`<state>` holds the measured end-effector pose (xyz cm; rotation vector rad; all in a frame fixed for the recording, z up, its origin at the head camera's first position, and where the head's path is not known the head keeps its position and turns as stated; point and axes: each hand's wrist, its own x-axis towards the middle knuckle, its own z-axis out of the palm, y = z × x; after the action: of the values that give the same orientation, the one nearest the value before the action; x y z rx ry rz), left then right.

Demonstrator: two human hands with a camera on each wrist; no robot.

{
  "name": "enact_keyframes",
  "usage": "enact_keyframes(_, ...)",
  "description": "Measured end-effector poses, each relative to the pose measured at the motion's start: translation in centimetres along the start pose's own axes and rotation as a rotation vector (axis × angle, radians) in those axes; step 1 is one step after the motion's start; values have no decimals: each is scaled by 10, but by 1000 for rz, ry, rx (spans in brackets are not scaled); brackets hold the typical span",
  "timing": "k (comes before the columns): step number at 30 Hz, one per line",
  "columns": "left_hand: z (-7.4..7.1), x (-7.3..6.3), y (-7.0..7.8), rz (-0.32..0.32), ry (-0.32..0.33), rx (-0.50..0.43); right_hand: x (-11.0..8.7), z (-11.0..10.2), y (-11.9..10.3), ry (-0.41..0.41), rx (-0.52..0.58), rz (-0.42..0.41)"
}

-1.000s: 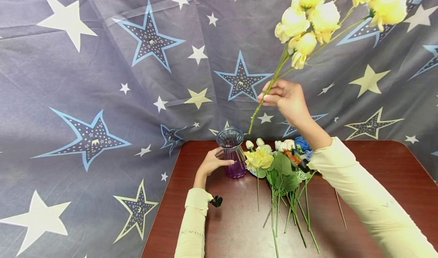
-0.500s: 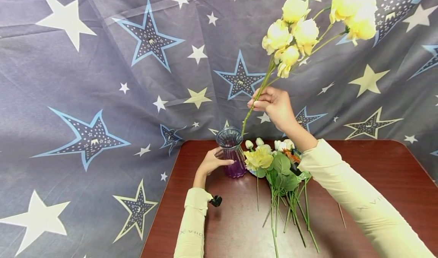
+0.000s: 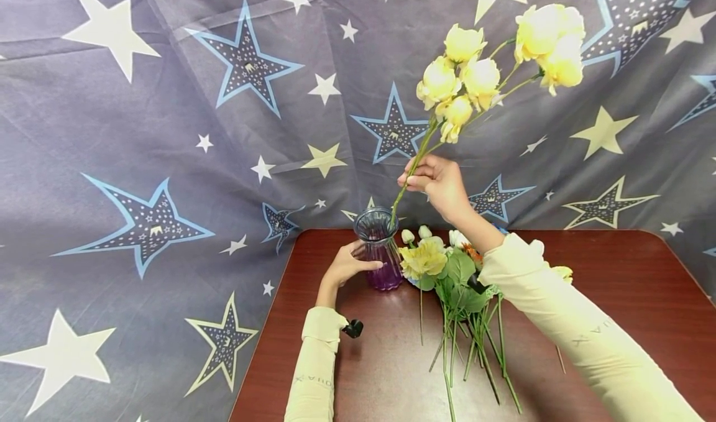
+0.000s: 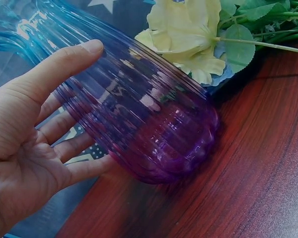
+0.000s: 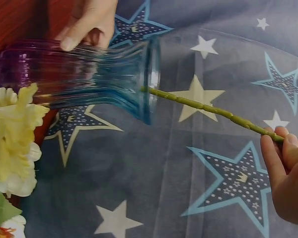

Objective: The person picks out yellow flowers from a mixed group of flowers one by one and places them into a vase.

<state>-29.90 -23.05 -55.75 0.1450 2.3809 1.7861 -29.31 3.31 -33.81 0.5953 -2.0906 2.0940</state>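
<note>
A ribbed glass vase (image 3: 382,254), blue at its flared mouth and purple at its base, stands upright on the table. My left hand (image 3: 348,265) holds it from the left, thumb (image 4: 72,62) across the front and fingers behind the glass. Above it, my right hand (image 3: 439,183) pinches the green stem (image 5: 203,106) of a branch of yellow artificial flowers (image 3: 461,77). The branch leans up to the right with its blooms spread. In the right wrist view, the stem's lower end sits just inside the vase's mouth (image 5: 153,82).
Right of the vase lies a pile of artificial flowers: a yellow bloom (image 3: 424,257), white buds (image 3: 408,236), green leaves (image 3: 461,268) and several stems pointing toward the front. Behind the red-brown table (image 3: 380,372) hangs a grey star-patterned cloth (image 3: 168,130). My right sleeve crosses over the table's right part.
My right hand has moved down and left with the yellow flower branch, bringing the stem's end from beside the vase into its mouth. The left hand and vase have stayed still.
</note>
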Motion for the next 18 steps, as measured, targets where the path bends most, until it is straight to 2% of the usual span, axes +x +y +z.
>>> enact_keyframes(6, 1, -2, 2, 8, 1, 10, -3, 7, 9, -39, -40, 26)
enact_keyframes(18, 1, -3, 3, 6, 2, 7, -4, 24, 24, -106, -85, 19)
